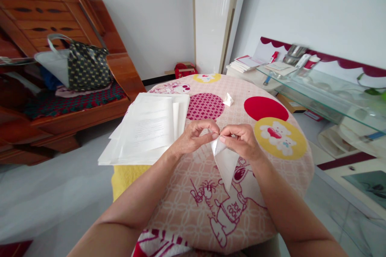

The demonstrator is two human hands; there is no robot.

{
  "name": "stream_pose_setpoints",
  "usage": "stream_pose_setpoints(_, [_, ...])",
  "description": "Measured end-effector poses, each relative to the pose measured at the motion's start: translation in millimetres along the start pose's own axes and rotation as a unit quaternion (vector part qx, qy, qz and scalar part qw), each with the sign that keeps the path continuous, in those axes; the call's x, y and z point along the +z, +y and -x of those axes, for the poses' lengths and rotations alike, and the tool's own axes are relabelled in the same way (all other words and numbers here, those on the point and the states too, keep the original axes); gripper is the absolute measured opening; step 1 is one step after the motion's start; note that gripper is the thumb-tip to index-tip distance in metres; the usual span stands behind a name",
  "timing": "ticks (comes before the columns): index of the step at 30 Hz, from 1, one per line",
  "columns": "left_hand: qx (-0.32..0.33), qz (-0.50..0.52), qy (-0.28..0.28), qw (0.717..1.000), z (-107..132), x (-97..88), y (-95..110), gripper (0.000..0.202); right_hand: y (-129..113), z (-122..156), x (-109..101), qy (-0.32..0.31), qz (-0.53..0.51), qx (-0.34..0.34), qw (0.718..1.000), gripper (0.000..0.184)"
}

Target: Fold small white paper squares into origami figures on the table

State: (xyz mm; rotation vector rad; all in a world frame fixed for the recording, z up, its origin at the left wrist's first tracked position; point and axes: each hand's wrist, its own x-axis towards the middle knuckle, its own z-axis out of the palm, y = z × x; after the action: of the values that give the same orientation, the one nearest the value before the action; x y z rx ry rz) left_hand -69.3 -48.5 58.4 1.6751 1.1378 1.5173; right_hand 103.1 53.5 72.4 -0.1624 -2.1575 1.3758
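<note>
Between my two hands is a folded sheet of white paper (227, 164), its long point hanging toward me over the tablecloth. My left hand (199, 136) pinches its upper edge with thumb and forefinger. Right beside it, my right hand (239, 138) pinches the same edge, the fingertips of both hands almost touching. A stack of white paper sheets (150, 124), the top one bearing faint writing, lies left of my left hand. Farther back on the table sits a small folded white paper piece (228, 99).
The round table wears a pink patterned cloth (181, 196). At left stands a wooden bench (120, 72) with a dark patterned bag (86, 64). On the right is a glass shelf (325, 100) with items on it. A tall white cabinet-like unit (211, 28) rises behind.
</note>
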Motion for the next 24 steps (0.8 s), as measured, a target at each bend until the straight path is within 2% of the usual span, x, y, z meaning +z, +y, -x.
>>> stream_pose_setpoints(9, [-0.014,-0.002,0.021,1.000,0,2.3,-3,0.022,0,-1,0,0.023,0.019,0.013,0.999,0.019])
stream_pose_setpoints(16, [-0.038,-0.050,-0.034,0.997,0,-14.7,-3,0.019,2,1,-3,0.036,-0.009,0.034,0.999,0.018])
stream_pose_setpoints(18, [-0.050,-0.068,-0.052,0.995,0,-22.4,-4,0.019,1,1,-9,0.033,-0.008,0.038,0.999,0.018])
stream_pose_setpoints(21, [-0.059,-0.064,-0.031,0.996,1,-32.0,-4,0.021,4,1,-24,-0.008,-0.012,0.068,0.998,0.018])
stream_pose_setpoints(24, [-0.057,-0.039,-0.003,0.998,4,-38.1,-2,0.024,14,3,-45,-0.047,-0.003,0.127,0.991,0.018])
